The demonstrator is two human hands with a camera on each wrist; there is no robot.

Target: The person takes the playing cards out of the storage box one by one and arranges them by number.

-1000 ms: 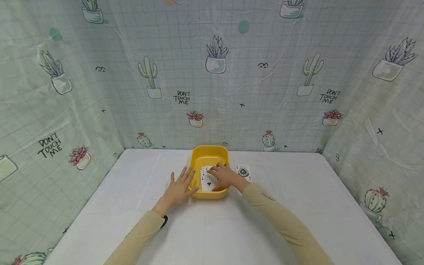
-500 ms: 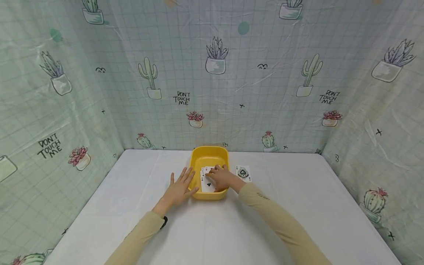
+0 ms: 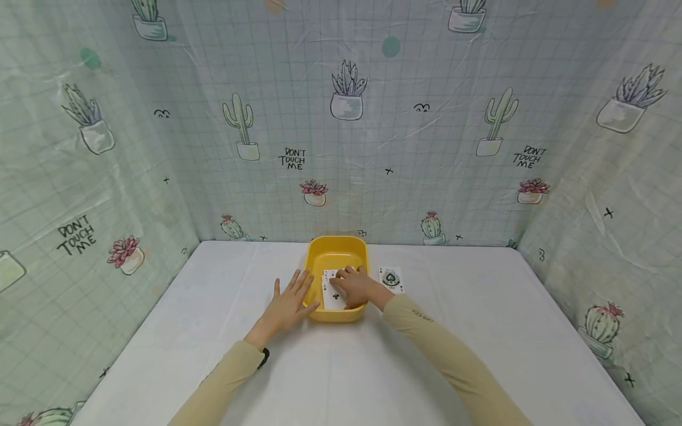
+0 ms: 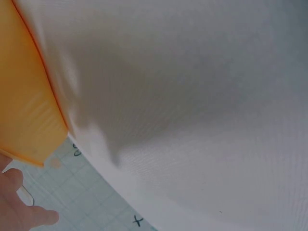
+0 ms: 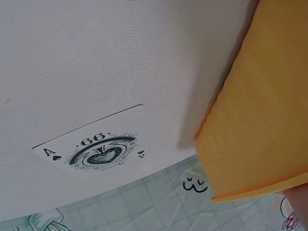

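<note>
In the head view a yellow plastic tray [image 3: 337,242] stands near the back of the white table. Several playing cards [image 3: 331,296] lie face up inside it, partly overlapping; a club shows on the front one. My right hand [image 3: 358,289] reaches over the tray's right rim, fingers bent down over the cards, thumb near their close end. It hides part of them, and whether it pinches one is not visible. My left hand [image 3: 288,305], fingers spread, rests against the tray's left rim. An ace of spades [image 5: 103,153] lies face up on the table right of the tray.
The white table [image 3: 234,266] ends at a hanging cloth [image 3: 405,136] printed with potted cacti, which also runs along both sides. Outside the tray's right wall, the right forearm passes close to the ace of spades.
My right hand has shifted slightly left over the cards in the tray, its fingers drawing in closer. The left hand, the tray and the ace of spades have stayed put.
</note>
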